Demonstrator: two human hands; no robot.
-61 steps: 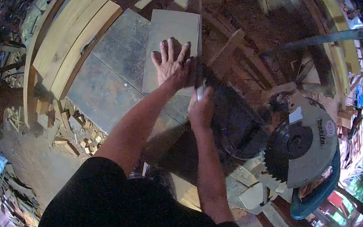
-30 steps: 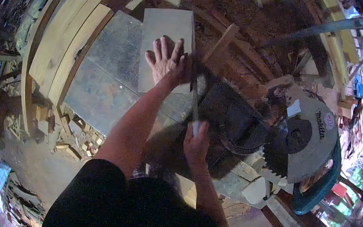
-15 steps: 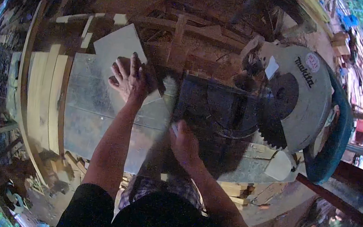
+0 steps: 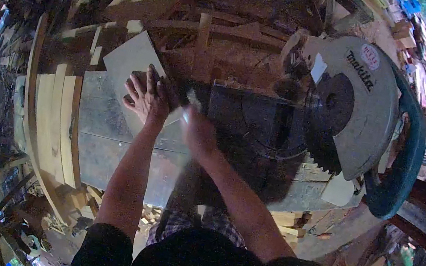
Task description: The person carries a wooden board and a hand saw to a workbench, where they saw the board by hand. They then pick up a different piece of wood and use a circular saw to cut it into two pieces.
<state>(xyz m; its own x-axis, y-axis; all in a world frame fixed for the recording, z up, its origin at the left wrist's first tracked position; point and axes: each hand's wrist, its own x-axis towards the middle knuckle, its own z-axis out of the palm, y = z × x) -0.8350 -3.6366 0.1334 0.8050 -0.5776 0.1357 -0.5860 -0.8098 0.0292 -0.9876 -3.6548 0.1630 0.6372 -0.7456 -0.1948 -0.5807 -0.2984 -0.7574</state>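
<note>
My left hand lies on a pale flat board with its fingers spread, pressing it against the worktable. The board sits at an angle, its far corner reaching past the table's back edge. My right hand is closed, beside the board's lower right edge. Something small with a bright, pale end shows at its fingers; motion blur hides what it is. Further right stands a Makita mitre saw, its toothed blade partly exposed under the grey guard.
Several long light planks lie side by side at the table's left end. The saw's dark base takes up the table's right part. Wood offcuts lie below the front edge, and a wooden frame stands behind.
My right hand has moved forward and left, up to the board's edge. My left hand stays spread on the board. The view has shifted slightly.
</note>
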